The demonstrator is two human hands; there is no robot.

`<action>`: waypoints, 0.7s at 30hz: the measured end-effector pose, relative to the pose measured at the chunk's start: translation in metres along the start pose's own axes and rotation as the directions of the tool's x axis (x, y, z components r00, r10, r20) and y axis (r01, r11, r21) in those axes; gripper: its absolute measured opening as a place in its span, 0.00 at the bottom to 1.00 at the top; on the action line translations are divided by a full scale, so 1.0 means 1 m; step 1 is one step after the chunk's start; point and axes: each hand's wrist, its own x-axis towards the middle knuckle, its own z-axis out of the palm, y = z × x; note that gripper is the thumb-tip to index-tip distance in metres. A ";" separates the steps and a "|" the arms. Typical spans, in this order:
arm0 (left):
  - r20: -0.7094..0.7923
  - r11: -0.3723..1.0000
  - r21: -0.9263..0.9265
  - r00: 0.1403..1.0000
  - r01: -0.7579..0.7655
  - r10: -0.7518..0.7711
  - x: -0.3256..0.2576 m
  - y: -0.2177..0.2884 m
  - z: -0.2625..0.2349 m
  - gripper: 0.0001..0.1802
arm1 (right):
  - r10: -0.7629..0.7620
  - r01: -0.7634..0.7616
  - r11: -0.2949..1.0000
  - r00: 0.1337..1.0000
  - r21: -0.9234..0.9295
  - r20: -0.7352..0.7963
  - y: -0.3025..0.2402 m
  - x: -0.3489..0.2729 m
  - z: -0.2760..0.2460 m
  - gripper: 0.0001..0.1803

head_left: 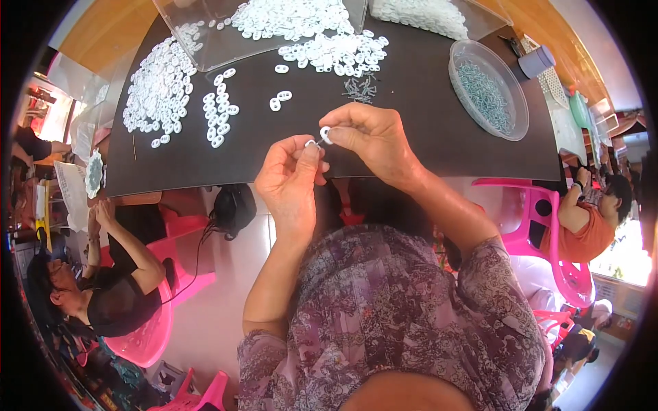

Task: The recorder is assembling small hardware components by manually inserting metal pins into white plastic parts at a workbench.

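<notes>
My left hand pinches a small white plastic piece between thumb and fingers, just above the table's near edge. Close against it, my right hand grips a white oval plastic piece with thumb and forefinger. The two pieces almost meet, with something thin and dark between them; whether it joins them I cannot tell. Beyond my hands lies a small pile of thin grey pins. Several loose white two-holed ovals rest to the left of it.
White ovals are heaped at the left and fill a clear tray at the back. On the right stands a round clear dish of grey-green pins, beside a grey cup. People sit on pink chairs at both sides.
</notes>
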 end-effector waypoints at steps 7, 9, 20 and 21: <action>-0.023 0.999 0.033 1.000 0.002 -0.001 -0.001 -0.001 0.000 0.06 | -0.002 0.002 1.000 0.999 -0.003 -0.041 0.001 -0.002 0.004 0.06; -0.025 0.999 0.045 1.000 -0.005 0.006 -0.001 -0.001 0.000 0.06 | -0.001 0.002 1.000 0.999 0.007 -0.052 0.000 -0.004 0.005 0.06; -0.024 0.998 0.070 1.000 0.005 -0.003 -0.005 -0.002 0.000 0.06 | 0.015 -0.017 0.997 0.999 -0.074 -0.031 0.000 -0.007 0.007 0.06; -0.011 0.997 0.075 1.000 0.014 -0.014 -0.005 -0.002 -0.001 0.06 | 0.015 -0.018 0.997 0.999 -0.074 -0.030 0.000 -0.008 0.007 0.06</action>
